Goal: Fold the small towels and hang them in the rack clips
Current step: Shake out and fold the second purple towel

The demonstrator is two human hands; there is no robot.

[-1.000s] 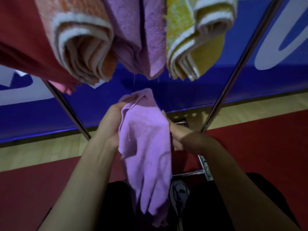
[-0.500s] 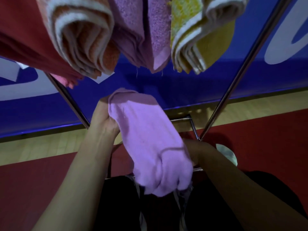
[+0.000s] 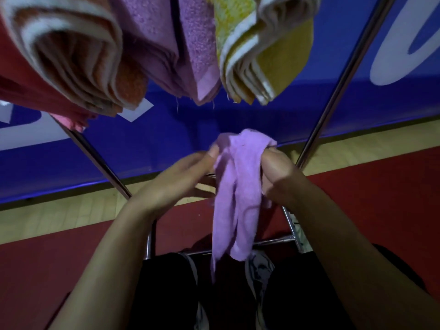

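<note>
1. Towel [image 3: 234,198]: the lilac one hangs bunched between both hands in front of the rack [image 3: 333,91], over the red floor [image 3: 381,210], its loose end dangling toward the rack's lower bar.
2. Left hand [image 3: 176,182]: thumb and fingertips pinch the towel's upper left edge; the other fingers lie fairly straight.
3. Right hand [image 3: 278,175]: fingers curled round the gathered upper right part, a clamped grip.
4. Step in hand, as I judge it: folding. The cloth is crumpled and uneven, not yet a tidy fold.
5. Next move likely calls for squaring the edges, doubling the towel over, then lifting it to a free clip. No clip shows here, so finding one means looking up.
6. Already hung above: an orange towel [image 3: 78,55], a purple towel [image 3: 181,44] and a yellow towel [image 3: 262,51], each folded.
7. Writing: the blue banner [image 3: 166,144] behind carries large white shapes, parts of letters perhaps, but nothing readable. No brand or label shows on the towels.
</note>
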